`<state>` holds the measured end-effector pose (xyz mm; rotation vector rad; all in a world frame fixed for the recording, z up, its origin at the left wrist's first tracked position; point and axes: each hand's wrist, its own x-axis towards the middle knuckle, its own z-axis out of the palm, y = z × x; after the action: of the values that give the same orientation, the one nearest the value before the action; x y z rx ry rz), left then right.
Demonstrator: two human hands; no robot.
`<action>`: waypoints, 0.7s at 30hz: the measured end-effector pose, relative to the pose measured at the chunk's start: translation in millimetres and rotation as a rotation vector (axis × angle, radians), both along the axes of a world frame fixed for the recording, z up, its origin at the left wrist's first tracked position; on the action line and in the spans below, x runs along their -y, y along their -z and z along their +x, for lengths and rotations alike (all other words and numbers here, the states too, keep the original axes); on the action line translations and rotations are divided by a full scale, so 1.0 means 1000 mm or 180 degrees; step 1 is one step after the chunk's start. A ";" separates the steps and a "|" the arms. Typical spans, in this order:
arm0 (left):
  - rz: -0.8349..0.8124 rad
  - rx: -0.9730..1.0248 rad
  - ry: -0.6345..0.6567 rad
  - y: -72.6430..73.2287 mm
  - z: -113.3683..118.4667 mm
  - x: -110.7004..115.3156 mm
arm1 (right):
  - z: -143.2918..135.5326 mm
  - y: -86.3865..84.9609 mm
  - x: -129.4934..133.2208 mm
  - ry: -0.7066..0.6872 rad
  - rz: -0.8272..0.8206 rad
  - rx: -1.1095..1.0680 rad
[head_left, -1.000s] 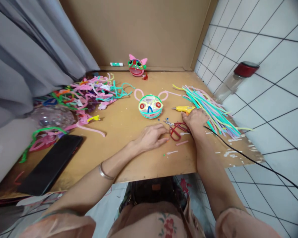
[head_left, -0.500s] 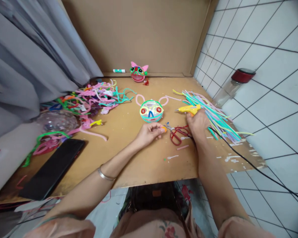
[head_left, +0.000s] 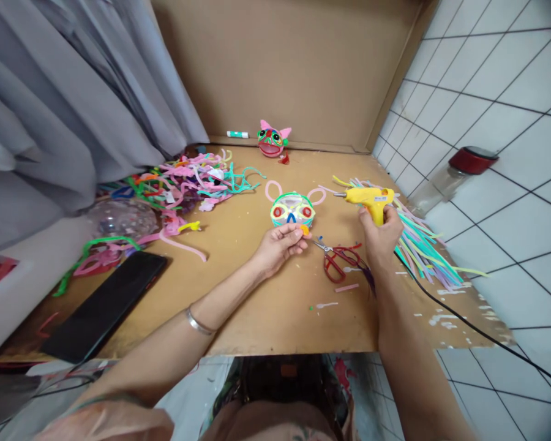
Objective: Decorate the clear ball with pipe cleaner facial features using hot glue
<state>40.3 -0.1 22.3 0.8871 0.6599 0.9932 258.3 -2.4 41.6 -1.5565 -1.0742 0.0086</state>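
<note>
While a yellow glue gun is gripped in the right hand, its fingers wrapped about the handle and its nozzle aimed leftward, a small orange piece is pinched between the thumb and fingers of the left hand. The orange piece is held just before the lower edge of a round, decorated face, which is set near the middle of the wooden table; whether the two are touching cannot be told. The face is trimmed with pink looped ears, red eyes ringed in yellow and a blue nose. Red-handled scissors are laid between the hands, with a short pink strip placed nearer the table's front edge. A black cord is trailed past the right wrist, and a bundle of straight fuzzy stems is spread beyond that hand. At the left, a tangle of coloured stems is heaped behind a clear, rounded object and a flat black device. By the rear panel, a second face with pink pointed ears is seen beside a green-and-white tube.
</note>
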 end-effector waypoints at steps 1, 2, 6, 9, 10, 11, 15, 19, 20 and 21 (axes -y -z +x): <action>-0.0071 0.0060 0.0019 0.000 0.000 0.000 | -0.003 -0.001 0.002 -0.0059 0.0046 0.0055; -0.0137 0.0126 0.0043 0.000 -0.001 0.000 | -0.005 -0.003 0.004 -0.0108 0.0080 0.0120; -0.0360 0.0360 0.0155 0.001 0.000 0.001 | -0.013 -0.005 0.009 -0.0327 0.0114 0.0522; -0.0471 0.0442 0.0209 0.001 0.001 0.003 | -0.015 -0.003 0.011 -0.0494 0.0092 0.0926; -0.0499 0.0461 0.0220 0.002 0.002 0.003 | -0.015 -0.003 0.012 -0.0524 0.0078 0.1033; -0.0524 0.0475 0.0230 0.002 0.002 0.004 | -0.016 -0.002 0.012 -0.0540 0.0065 0.1114; -0.0511 0.0441 0.0236 0.001 0.002 0.005 | -0.016 -0.001 0.012 -0.0591 0.0097 0.1281; -0.0409 0.0422 0.0215 -0.001 0.002 0.006 | -0.015 -0.002 0.012 -0.0561 0.0198 0.1208; -0.0405 0.0430 0.0208 -0.001 0.002 0.006 | -0.015 -0.002 0.011 -0.0555 0.0203 0.1138; -0.0409 0.0437 0.0202 -0.002 0.002 0.006 | -0.015 -0.002 0.011 -0.0561 0.0211 0.1052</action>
<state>42.4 -6.1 24.2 0.7161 0.5689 0.9352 243.7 -13.6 43.8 -1.4293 -1.4548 -0.1676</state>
